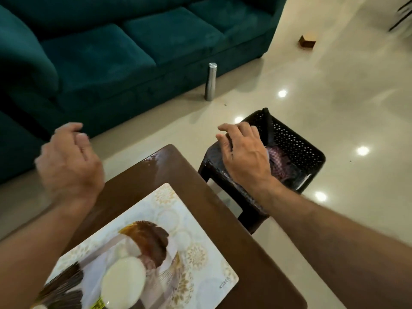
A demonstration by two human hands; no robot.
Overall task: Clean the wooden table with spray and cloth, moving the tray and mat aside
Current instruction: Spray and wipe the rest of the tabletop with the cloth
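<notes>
The brown wooden table (256,253) fills the lower middle, with a pale patterned mat (178,219) lying on it. Wet streaks (153,160) show at the table's far corner. Right of the table stands a dark stool (223,190), and on it sits a black perforated tray (296,143) holding a purple patterned cloth (281,161). My right hand (243,157) rests on the tray's near left edge, fingers spread and relaxed. My left hand (69,161) hovers left of the table corner, blurred, fingers loosely curled and holding nothing. No spray bottle is in view.
A teal sofa (111,52) runs along the back and left. A steel cylinder bottle (211,81) stands on the glossy floor by the sofa. A small wooden block (307,41) lies farther back right. A pale oval glare sits on the mat.
</notes>
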